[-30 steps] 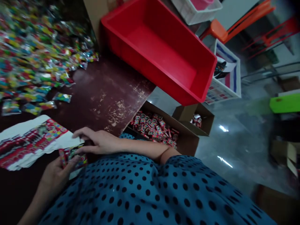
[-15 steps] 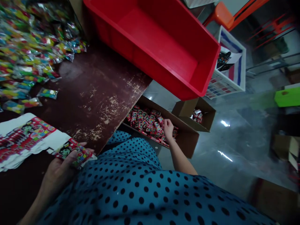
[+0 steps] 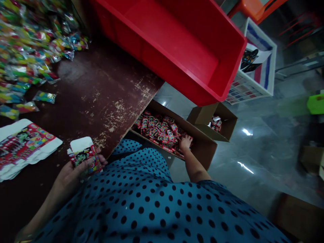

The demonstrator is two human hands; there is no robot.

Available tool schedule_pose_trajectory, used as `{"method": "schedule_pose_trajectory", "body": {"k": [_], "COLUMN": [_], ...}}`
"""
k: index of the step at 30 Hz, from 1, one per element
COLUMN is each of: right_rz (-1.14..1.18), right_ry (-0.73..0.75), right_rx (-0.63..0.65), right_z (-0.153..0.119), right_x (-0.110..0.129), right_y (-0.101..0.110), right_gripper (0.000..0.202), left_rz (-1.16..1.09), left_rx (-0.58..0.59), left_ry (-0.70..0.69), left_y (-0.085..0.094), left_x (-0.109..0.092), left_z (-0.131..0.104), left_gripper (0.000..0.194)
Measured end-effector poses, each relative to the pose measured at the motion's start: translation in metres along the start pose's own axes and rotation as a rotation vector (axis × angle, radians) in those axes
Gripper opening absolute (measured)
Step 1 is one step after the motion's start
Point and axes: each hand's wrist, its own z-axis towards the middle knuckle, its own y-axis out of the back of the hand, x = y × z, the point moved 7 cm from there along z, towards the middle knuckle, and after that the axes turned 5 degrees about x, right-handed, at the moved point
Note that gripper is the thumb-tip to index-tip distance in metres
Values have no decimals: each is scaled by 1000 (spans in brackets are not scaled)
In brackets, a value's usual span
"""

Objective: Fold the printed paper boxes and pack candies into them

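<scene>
My left hand is wrapped round a small printed carton with a raised white flap, just above my lap by the table edge. Beside it on the brown table lies a fanned stack of flat printed cartons. My right hand reaches down into a long cardboard box and touches the red candy packets there. Its fingers are bent among the packets, and I cannot make out whether they hold one.
Clear bags of colourful sweets cover the far left of the table. A red tub stands at the table's end. Beyond are a smaller cardboard box, a white crate and an orange chair.
The carton in my left hand has separated from the stack and turned more upright. My right hand has moved slightly right and lower, its fingers now among the packets. The view has shifted a little.
</scene>
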Motion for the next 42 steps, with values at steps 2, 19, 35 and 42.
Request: {"method": "schedule_pose_trajectory", "body": {"k": [2, 19, 35, 42], "right_rz": [22, 988, 744, 598], "right_ry": [25, 860, 751, 977], "right_rx": [-20, 391, 350, 356], "right_z": [-3, -155, -127, -161], "right_x": [-5, 233, 211, 256], "right_y": [7, 81, 97, 107], "right_gripper": [35, 30, 29, 23], "left_rz": [28, 113, -86, 56], "left_rx": [15, 306, 298, 263], "left_ry": [-31, -219, -302, -345], "left_y": [-3, -65, -47, -41], "left_x": [-6, -23, -19, -40], "left_z": [-2, 22, 24, 10], "left_gripper": [55, 48, 43, 38]}}
